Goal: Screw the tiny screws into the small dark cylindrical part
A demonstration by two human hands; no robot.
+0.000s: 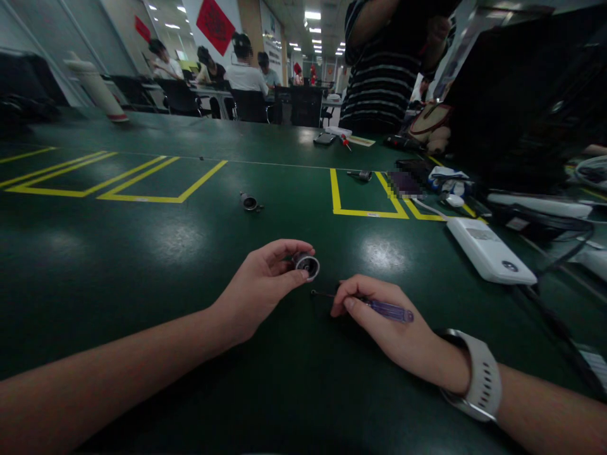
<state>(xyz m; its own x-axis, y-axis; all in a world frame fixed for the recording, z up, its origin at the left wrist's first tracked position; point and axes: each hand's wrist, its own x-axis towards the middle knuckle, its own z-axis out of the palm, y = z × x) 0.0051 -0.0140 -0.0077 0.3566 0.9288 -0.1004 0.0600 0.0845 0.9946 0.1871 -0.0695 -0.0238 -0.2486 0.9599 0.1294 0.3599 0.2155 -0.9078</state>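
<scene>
By the fingers of the left hand point(253, 284), a metal cup point(313, 268) is gripped at its outer wall, the thumb laid at the near rim and the open mouth turned toward the right. By the closed fingers of the right hand point(389, 335), at four o'clock from the cup, a screwdriver point(391, 311) is held like a pen; its tip is pointed left and lies just below the cup, at about half past five, apart from it. Whether anything is carried on that tip cannot be told.

Should the blade be brought in at a slant, the cup's rim could be struck or the tip could skid. With the cup pinched near its edge, it might be twisted loose by a hard turn. Anything small that was dropped could be hard to find against the dark tabletop point(175, 272).

Farther out, a second metal cup point(248, 201) is seen at ten o'clock, small pieces point(260, 208) beside it; a shafted metal part point(363, 175) is placed at one o'clock, and a white device point(488, 249) at three.
</scene>
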